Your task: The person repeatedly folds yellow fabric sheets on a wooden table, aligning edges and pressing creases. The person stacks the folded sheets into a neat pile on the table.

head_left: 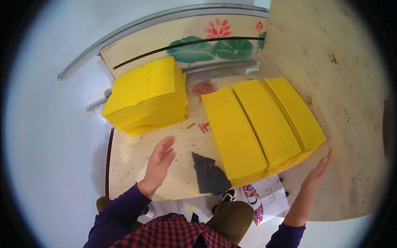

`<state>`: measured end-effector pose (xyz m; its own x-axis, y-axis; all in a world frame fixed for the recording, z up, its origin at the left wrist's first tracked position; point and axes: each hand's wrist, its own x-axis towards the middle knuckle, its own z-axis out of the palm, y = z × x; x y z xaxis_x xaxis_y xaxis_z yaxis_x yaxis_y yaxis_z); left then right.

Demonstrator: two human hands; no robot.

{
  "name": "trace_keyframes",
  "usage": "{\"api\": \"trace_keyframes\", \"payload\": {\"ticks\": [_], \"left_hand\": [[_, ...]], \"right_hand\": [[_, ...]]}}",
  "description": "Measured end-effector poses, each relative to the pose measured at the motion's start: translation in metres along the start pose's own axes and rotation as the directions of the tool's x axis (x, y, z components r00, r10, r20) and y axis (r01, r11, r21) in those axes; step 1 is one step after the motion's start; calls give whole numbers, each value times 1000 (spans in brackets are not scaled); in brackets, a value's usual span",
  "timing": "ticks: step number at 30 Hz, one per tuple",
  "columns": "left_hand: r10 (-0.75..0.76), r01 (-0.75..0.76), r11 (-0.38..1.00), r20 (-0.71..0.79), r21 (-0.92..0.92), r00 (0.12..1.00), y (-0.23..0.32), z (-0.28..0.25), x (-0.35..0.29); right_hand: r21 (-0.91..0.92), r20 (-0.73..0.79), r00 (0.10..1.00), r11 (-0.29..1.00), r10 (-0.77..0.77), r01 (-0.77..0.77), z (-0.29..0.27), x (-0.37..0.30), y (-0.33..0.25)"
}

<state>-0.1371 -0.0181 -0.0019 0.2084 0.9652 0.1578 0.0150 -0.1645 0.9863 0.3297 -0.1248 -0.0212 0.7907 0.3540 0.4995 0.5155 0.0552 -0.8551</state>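
Observation:
My left hand (159, 162) is held over the pale wooden table (136, 165), fingers stretched out and nothing in them. Ahead of it stands a tall stack of yellow folded sheets (144, 82), cloth or paper, I cannot tell which. My right hand (317, 171), also empty with straight fingers, is raised beside the near right corner of three narrow yellow stacks. These are the left stack (235, 136), the middle stack (269, 120) and the right stack (295, 113), lying side by side. Between my hands, a dark grey cloth piece (209, 175) with zigzag edges lies at the table's front edge.
A cream panel (144, 47) with painted lotus flowers and a metal rail closes off the table's back. At the right rises a large stained wooden board (335, 103). A white printed box (271, 196) stands below the front edge, near my legs. Red marks (203, 127) show on the tabletop.

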Motion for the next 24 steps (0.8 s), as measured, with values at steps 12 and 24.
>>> {"api": "trace_keyframes", "payload": {"ticks": [12, 24], "left_hand": [[-98, 156, 985, -511, 71, 854, -62, -174, -153], [-22, 122, 989, -737, 82, 676, -64, -264, -253]], "right_hand": [[160, 838, 436, 911, -329, 380, 50, -219, -109], [-195, 974, 224, 618, 31, 762, 175, -260, -64]]}}
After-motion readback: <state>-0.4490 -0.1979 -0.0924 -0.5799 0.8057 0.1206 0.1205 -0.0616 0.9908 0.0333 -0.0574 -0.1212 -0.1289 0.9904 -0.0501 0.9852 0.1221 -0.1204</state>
